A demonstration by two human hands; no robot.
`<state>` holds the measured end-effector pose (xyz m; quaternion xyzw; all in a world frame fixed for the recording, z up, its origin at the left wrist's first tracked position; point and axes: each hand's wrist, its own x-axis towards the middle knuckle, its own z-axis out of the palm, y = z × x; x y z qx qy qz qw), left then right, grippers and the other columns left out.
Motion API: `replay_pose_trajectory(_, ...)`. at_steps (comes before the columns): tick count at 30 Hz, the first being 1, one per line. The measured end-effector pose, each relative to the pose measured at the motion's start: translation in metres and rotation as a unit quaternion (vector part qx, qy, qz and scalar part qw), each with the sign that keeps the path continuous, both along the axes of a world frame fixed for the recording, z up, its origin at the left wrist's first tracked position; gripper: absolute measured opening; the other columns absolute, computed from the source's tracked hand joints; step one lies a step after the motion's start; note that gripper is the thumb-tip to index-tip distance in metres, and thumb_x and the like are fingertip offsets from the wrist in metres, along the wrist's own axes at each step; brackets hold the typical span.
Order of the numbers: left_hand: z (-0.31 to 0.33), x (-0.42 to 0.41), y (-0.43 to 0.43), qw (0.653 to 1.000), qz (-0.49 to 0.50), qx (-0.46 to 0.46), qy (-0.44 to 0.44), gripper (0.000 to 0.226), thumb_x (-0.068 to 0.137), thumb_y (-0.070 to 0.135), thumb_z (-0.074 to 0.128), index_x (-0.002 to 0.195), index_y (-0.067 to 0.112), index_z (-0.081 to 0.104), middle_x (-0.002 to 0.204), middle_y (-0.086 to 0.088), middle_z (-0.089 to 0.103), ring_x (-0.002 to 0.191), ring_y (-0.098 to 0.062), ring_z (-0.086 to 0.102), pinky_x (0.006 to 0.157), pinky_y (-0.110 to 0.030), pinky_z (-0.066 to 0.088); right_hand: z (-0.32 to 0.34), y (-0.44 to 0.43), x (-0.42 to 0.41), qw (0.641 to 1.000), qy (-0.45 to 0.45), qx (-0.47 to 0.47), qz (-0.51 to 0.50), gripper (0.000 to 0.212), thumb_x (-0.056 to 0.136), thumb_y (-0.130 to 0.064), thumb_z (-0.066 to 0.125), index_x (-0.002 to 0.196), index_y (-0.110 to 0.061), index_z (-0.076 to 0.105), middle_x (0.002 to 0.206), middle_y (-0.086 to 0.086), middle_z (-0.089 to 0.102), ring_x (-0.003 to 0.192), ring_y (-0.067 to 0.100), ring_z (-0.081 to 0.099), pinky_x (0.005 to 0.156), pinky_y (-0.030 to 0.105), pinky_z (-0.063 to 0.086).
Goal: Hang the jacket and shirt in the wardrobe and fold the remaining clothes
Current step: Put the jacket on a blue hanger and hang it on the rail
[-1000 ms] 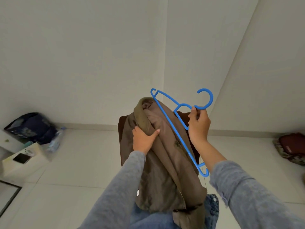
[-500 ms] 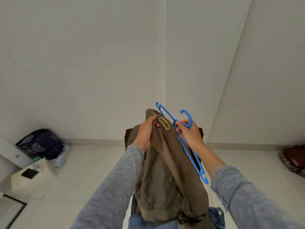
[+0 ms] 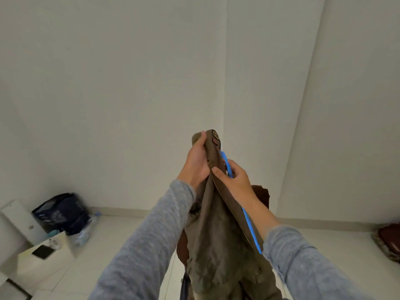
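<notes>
We hold the olive-brown jacket (image 3: 218, 234) up in the middle of the frame, in front of the corner where two pale walls meet. Its long axis runs almost straight up and down. The bunched collar end, with a small yellow-and-black patch (image 3: 216, 134), points up, and the body hangs down to the bottom edge of the frame.

Our left hand (image 3: 198, 158) grips the top fold of the jacket. The thumb lies up along the near side, and the other fingers are wrapped behind the cloth where we cannot see them.

Our right hand (image 3: 237, 180), just beside and a little lower, pinches the jacket's right edge with the thumb. Its fingers curl round the blue plastic hanger (image 3: 251, 230). The hanger lies against that edge, slanting from upper left near the hands to lower right by our grey sleeve (image 3: 303, 263). Its hook is hidden.

A dark brown garment (image 3: 260, 195) shows behind the jacket. At the lower left of the frame a dark blue bag (image 3: 62, 213) sits on the tiled floor, with a clear plastic bottle (image 3: 86, 231) beside it. A black phone (image 3: 43, 252) lies on a white unit. A maroon bundle (image 3: 389, 237) rests at the right edge.
</notes>
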<state>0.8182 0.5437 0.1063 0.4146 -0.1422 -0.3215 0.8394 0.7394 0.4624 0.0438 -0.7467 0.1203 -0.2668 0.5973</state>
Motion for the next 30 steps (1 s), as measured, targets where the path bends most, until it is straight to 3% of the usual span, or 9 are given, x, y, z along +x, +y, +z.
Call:
replay_pose_trajectory(5, 0.019, 0.003, 0.033, 0.999, 0.015, -0.029, -0.038, 0.039, 0.097, 0.047, 0.041, 0.091, 0.012, 0.055, 0.078, -0.002, 0.05, 0.07, -0.012, 0.049, 0.069, -0.026, 0.043, 0.026, 0.028, -0.004, 0.996, 0.03, -0.087, -0.002, 0.021, 0.091, -0.025, 0.058, 0.092, -0.005, 0.063, 0.072, -0.001, 0.057, 0.065, 0.009, 0.051, 0.063, 0.018, 0.04)
replay_pose_trajectory(9, 0.029, -0.009, 0.062, 0.991, -0.002, 0.03, -0.133, 0.048, 0.097, 0.052, 0.034, 0.103, 0.009, 0.055, 0.091, -0.004, 0.06, 0.087, -0.014, 0.06, 0.078, -0.025, 0.052, 0.046, 0.045, -0.012, 0.994, -0.007, -0.086, -0.065, 0.019, 0.093, -0.023, 0.054, 0.081, -0.009, 0.061, 0.068, -0.002, 0.054, 0.062, 0.009, 0.049, 0.059, 0.016, 0.039)
replay_pose_trajectory(12, 0.018, -0.021, 0.081, 0.969, 0.077, 0.127, -0.197, 0.049, 0.097, 0.053, 0.029, 0.113, 0.018, 0.059, 0.113, 0.001, 0.063, 0.108, -0.011, 0.058, 0.092, -0.027, 0.047, 0.072, 0.054, -0.023, 0.987, -0.06, -0.062, -0.137, 0.025, 0.094, -0.023, 0.05, 0.086, -0.002, 0.061, 0.069, 0.002, 0.054, 0.063, 0.012, 0.049, 0.051, 0.011, 0.037)
replay_pose_trajectory(17, -0.049, -0.031, 0.094, 0.869, 0.254, 0.247, -0.345, 0.04, 0.095, 0.046, 0.046, 0.093, 0.009, 0.062, 0.096, -0.004, 0.062, 0.092, -0.015, 0.057, 0.08, -0.024, 0.042, 0.084, 0.071, -0.042, 0.98, -0.09, -0.065, -0.162, 0.022, 0.096, -0.027, 0.047, 0.083, -0.014, 0.058, 0.068, -0.003, 0.052, 0.063, 0.009, 0.049, 0.056, 0.019, 0.037)
replay_pose_trajectory(20, -0.096, -0.038, 0.102, 0.83, 0.323, 0.301, -0.342, 0.036, 0.082, 0.043, 0.067, 0.096, 0.014, 0.051, 0.097, 0.002, 0.047, 0.097, -0.021, 0.051, 0.085, -0.031, 0.043, 0.088, 0.068, -0.065, 0.979, -0.12, 0.001, -0.168, 0.02, 0.094, -0.022, 0.049, 0.078, -0.015, 0.058, 0.071, 0.0, 0.054, 0.068, 0.013, 0.051, 0.065, 0.026, 0.042)
replay_pose_trajectory(23, -0.131, -0.041, 0.107, 0.806, 0.266, 0.402, -0.342, 0.062, 0.074, 0.044, 0.074, 0.122, 0.023, 0.041, 0.118, 0.003, 0.039, 0.113, -0.016, 0.04, 0.096, -0.036, 0.037, 0.095, 0.054, -0.093, 0.978, -0.138, 0.035, -0.151, 0.023, 0.092, -0.017, 0.052, 0.069, -0.016, 0.054, 0.065, -0.001, 0.049, 0.065, 0.012, 0.045, 0.059, 0.022, 0.036)
replay_pose_trajectory(26, -0.138, -0.051, 0.088, 0.869, 0.055, 0.327, -0.367, 0.081, 0.072, 0.027, 0.079, 0.139, 0.023, 0.034, 0.128, 0.006, 0.036, 0.12, -0.012, 0.035, 0.104, -0.032, 0.033, 0.098, 0.042, -0.12, 0.978, -0.158, 0.06, -0.126, 0.028, 0.09, -0.01, 0.052, 0.063, -0.018, 0.054, 0.053, -0.01, 0.05, 0.054, 0.003, 0.045, 0.051, 0.016, 0.033)
replay_pose_trajectory(27, -0.138, -0.059, 0.076, 0.883, -0.05, 0.29, -0.365, 0.074, 0.073, 0.021, 0.078, 0.136, 0.021, 0.039, 0.127, 0.004, 0.043, 0.12, -0.014, 0.042, 0.102, -0.029, 0.037, 0.098, 0.037, -0.128, 0.977, -0.163, 0.065, -0.123, 0.028, 0.09, -0.008, 0.052, 0.063, -0.018, 0.055, 0.052, -0.013, 0.052, 0.053, 0.002, 0.046, 0.051, 0.015, 0.034)
replay_pose_trajectory(30, -0.139, -0.083, 0.044, 0.83, -0.208, 0.322, -0.405, 0.034, 0.078, 0.012, 0.066, 0.111, 0.018, 0.06, 0.109, -0.008, 0.065, 0.106, -0.024, 0.061, 0.092, -0.034, 0.051, 0.099, 0.022, -0.153, 0.977, -0.154, 0.067, -0.128, 0.026, 0.089, -0.006, 0.05, 0.066, -0.016, 0.056, 0.053, -0.011, 0.054, 0.052, 0.001, 0.049, 0.052, 0.014, 0.037)
